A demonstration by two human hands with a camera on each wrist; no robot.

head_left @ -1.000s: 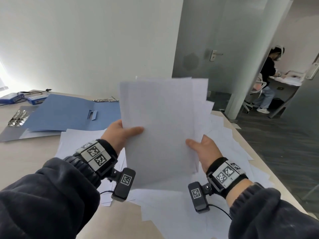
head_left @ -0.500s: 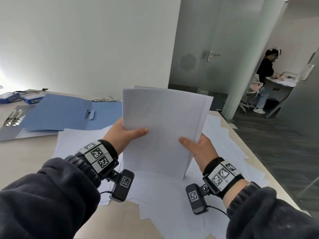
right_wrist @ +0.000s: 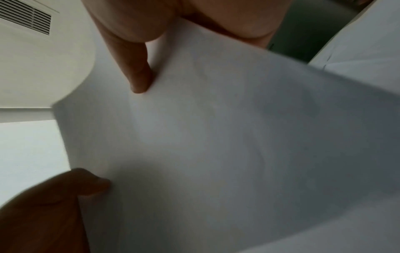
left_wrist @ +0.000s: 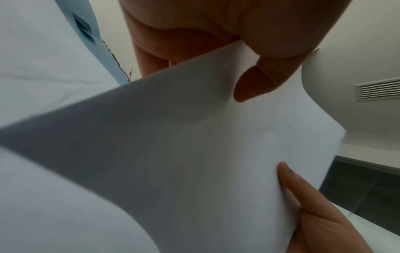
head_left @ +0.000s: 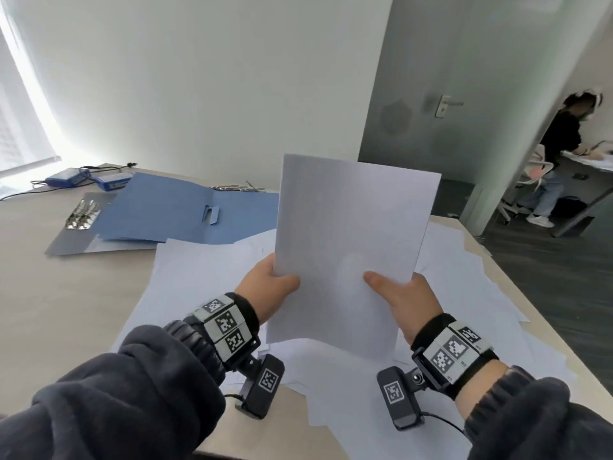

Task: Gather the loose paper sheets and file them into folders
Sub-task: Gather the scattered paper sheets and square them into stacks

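The filing was, by my judgement, only partly under way. On the far left of the desk (head_left: 49,293) lay metal clips (head_left: 81,212) and a blue folder (head_left: 185,210), open and flat, with no white sheets visible on its open face. Loose sheets (head_left: 199,277) were spread over the middle and right of the desk, touching the folder's near edge and lying under both wrists, so most of the gathering was left to do.

The left hand (head_left: 265,290) pinched the left edge of a stack (head_left: 351,247) held upright above the loose sheets, thumb on the near face and fingers behind. The stack's edges looked squared, so I judged it ready to go into the folder. The right hand (head_left: 401,300) gripped the stack's lower right edge the same way, thumb laid across the front.

The desk was a pale wood-tone top against a white wall, with two small blue boxes (head_left: 66,177) and a cable at its far left corner. Bright light came from the left. To the right stood a grey door (head_left: 431,94) with a lever handle and a dark floor, and beyond a pillar another person (head_left: 557,154) stood at a second table.
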